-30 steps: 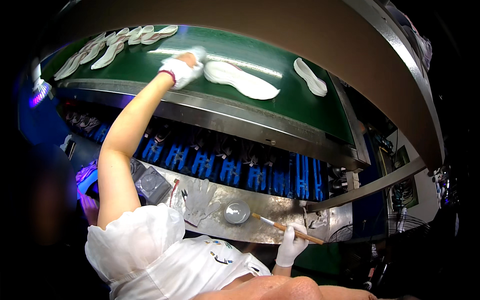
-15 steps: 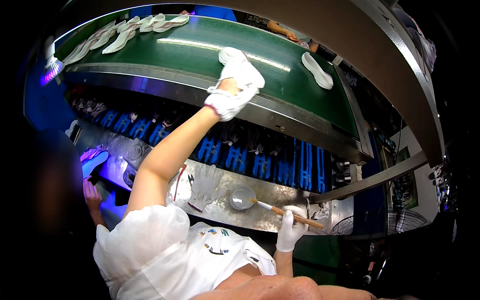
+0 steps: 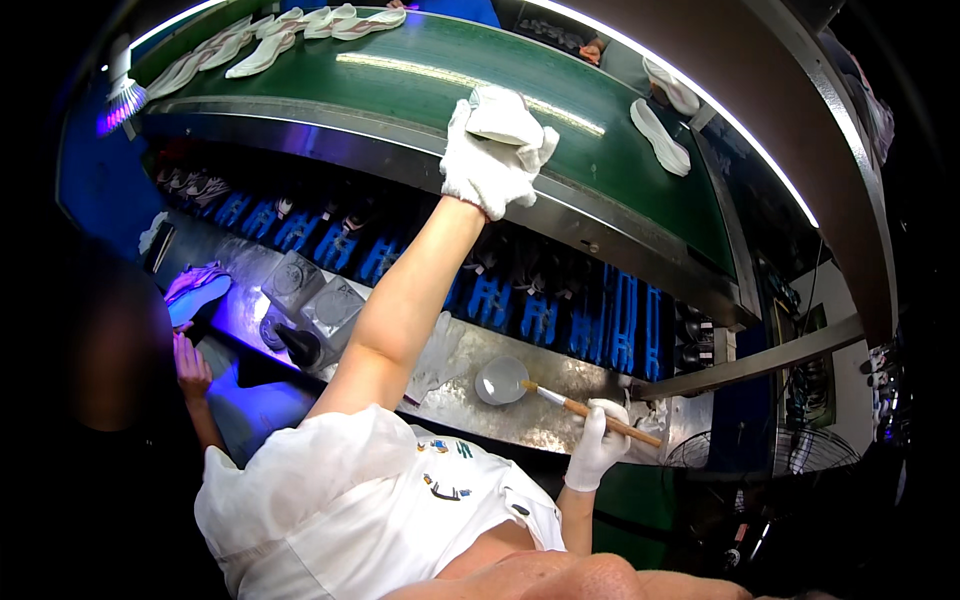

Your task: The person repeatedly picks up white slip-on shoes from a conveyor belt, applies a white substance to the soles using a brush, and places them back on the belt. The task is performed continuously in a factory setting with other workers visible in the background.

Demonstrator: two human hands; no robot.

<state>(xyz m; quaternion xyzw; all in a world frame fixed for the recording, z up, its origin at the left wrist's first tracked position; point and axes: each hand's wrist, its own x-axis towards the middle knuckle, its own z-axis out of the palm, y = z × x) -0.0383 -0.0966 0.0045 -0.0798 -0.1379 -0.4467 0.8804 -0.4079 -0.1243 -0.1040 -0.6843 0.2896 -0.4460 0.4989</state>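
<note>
My left hand (image 3: pixel 489 170), in a white knitted glove, reaches over the near edge of the green conveyor belt (image 3: pixel 400 95). Its fingers are closed around a white shoe sole (image 3: pixel 503 116), partly hidden by the glove. Lower right, my right hand (image 3: pixel 598 452) in a thin white glove grips the wooden handle of a brush (image 3: pixel 585 411). The bristles point left, at the rim of a small translucent bowl (image 3: pixel 500 381) on the metal bench. Beside the bowl, a loose white glove (image 3: pixel 434 362) lies partly behind my left forearm.
Several soles (image 3: pixel 262 54) cluster on the belt's far left; a single sole (image 3: pixel 660 138) lies toward its right end. Under the belt stands a rack (image 3: pixel 490 300) with blue supports. A co-worker's hand (image 3: pixel 191 366) is near a shoe (image 3: pixel 198 292) at left. A metal frame bar (image 3: pixel 760 360) crosses the right.
My left hand has turned, and the sole now sits upright between its fingers. My right hand keeps the brush beside the bowl. Across the belt, another sole has come into view at right.
</note>
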